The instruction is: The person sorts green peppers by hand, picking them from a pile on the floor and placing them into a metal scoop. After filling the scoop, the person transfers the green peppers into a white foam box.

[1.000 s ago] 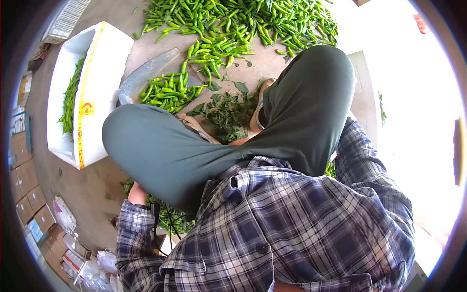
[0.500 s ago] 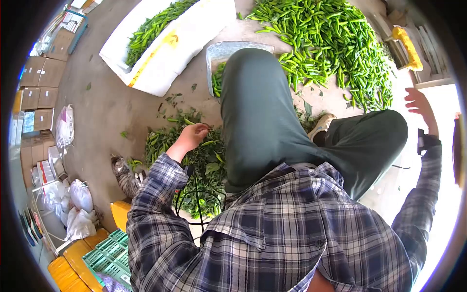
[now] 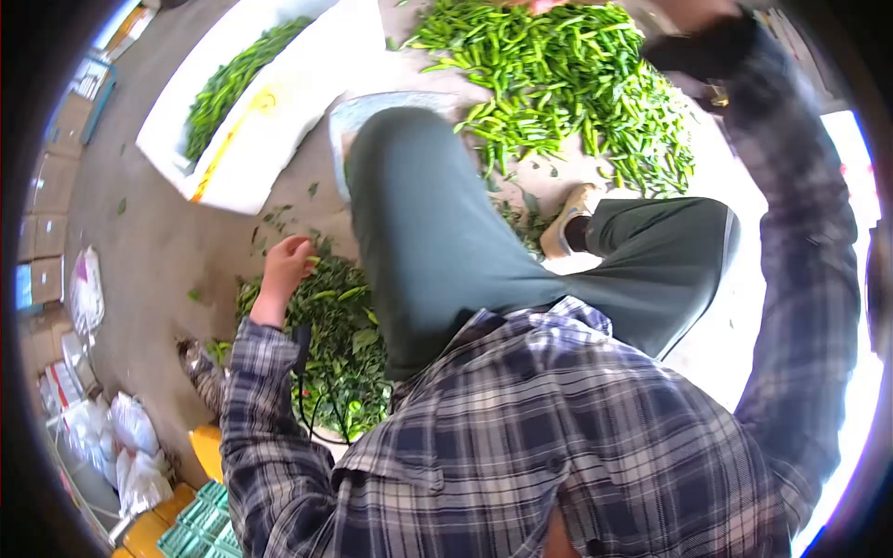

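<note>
Fingers bent together, my left hand (image 3: 290, 264) is over the top of a heap of leaves and green peppers (image 3: 339, 321); a bit of green shows at its fingertips, too small to tell whether it is gripped. My right hand (image 3: 696, 9) is blurred and mostly cut off by the top edge, beside the big spread of green peppers (image 3: 567, 79) on the floor. Pinkish fingertips show at that edge above the peppers. A white foam box (image 3: 321, 84) holding green peppers stands at the upper left.
A grey scoop-like container (image 3: 339, 139) is partly behind my raised knee. My shoe (image 3: 569, 221) rests near the peppers. A cat (image 3: 203, 377) is left of the leafy heap. Cartons (image 3: 51, 232), white bags (image 3: 135, 423) and a green crate (image 3: 200, 525) are along the left.
My right arm has swung from the far right up and inward over the pepper spread. The view has shifted, and my left hand has moved toward the left side of the leafy heap.
</note>
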The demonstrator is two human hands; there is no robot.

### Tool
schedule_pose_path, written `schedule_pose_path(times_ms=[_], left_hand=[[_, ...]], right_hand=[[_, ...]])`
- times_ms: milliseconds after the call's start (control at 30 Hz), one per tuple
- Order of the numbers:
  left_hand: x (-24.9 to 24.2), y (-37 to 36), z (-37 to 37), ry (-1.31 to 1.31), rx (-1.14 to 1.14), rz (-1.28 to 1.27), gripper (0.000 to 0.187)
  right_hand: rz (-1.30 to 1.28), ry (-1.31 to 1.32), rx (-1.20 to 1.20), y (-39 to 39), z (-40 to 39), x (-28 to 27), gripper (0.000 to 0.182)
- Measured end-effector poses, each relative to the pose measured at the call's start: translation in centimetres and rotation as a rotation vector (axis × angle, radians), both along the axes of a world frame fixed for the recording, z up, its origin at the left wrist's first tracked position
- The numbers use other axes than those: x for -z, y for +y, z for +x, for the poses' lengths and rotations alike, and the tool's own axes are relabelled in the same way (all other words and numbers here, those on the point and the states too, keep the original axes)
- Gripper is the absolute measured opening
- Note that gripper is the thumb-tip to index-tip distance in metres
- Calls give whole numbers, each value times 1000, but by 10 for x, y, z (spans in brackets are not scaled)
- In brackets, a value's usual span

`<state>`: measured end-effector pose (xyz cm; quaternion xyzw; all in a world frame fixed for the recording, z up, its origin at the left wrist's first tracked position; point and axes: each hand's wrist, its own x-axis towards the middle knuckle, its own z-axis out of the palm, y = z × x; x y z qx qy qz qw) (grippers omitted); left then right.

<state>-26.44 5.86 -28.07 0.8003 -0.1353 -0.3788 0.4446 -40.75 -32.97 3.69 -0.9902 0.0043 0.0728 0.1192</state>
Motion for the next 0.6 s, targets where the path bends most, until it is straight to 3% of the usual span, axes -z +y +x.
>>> schedule_pose_path(times_ms=[100,133,233,267,333,400,433,467,500,533,567,600], left_hand=[[-4,-7,0,-36,2,19,25],[-2,-10,3,-35,16,18,25],[7,-25,16,48,6,22,25],[9,-32,21,-5,45,-22,25],[36,-40,42,30,51,-180,26],[52,-58,60,-14,66,-152,30],[56,-70,68,-61,69,-135,33],[69,-84,72,-53,77,-126,33],[81,-99,73,-227,-34,26,37],[91,-113,79,-405,-142,177,42],[96,-126,88,-281,-115,238,48],[84,-144,86,-299,-83,227,49]], right_hand=[[18,-32,-149,-11,42,83,31],[-111,-133,-217,-17,48,106,26],[0,-30,116,-35,50,199,21],[142,-9,166,-46,44,236,22],[36,20,159,-52,27,304,22],[168,166,409,-46,7,372,21],[186,122,429,-35,-5,374,20],[155,116,499,-33,-12,419,19],[182,1,545,-25,-20,439,17],[185,76,611,-14,-22,443,15],[190,150,672,-10,-17,448,14],[74,162,519,-8,-17,500,21]])
